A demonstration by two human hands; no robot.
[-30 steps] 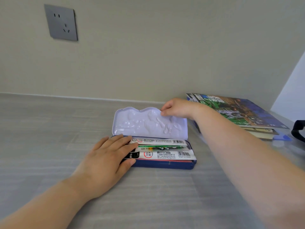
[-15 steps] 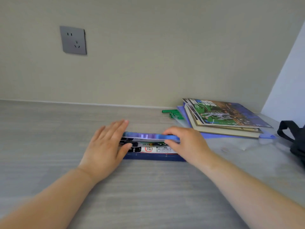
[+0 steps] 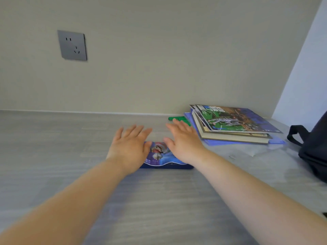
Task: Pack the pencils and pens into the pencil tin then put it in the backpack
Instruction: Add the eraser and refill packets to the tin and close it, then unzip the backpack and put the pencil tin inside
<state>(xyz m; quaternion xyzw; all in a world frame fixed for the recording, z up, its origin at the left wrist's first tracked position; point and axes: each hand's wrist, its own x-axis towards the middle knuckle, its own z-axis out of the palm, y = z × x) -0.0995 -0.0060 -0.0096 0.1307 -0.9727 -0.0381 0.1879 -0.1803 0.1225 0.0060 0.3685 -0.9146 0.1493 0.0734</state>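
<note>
Here, blue pencil tin (image 3: 163,157) lid-down on the grey table (image 3: 53,147), left hand (image 3: 130,147) and right hand (image 3: 184,145) spread flat on its lid, fingers splayed, gripping nothing, dark backpack (image 3: 316,149) at far right beside stacked books (image 3: 233,126).

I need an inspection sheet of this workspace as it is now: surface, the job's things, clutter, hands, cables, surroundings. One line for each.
Surface: grey wood-grain desk, against a beige wall.
Job's things: pencil tin lies flat with its lid down; no pens or pencils visible outside it. Backpack stands at the right edge, partly out of frame.
Clutter: stack of books at the back right; green item behind the hands, partly hidden; scrap of clear wrapping by the books.
Hands: left hand and right hand lie flat, palms down, on the tin lid; no grip on anything.
Cables: nothing seen.
Surroundings: wall socket, nothing plugged in.
</note>
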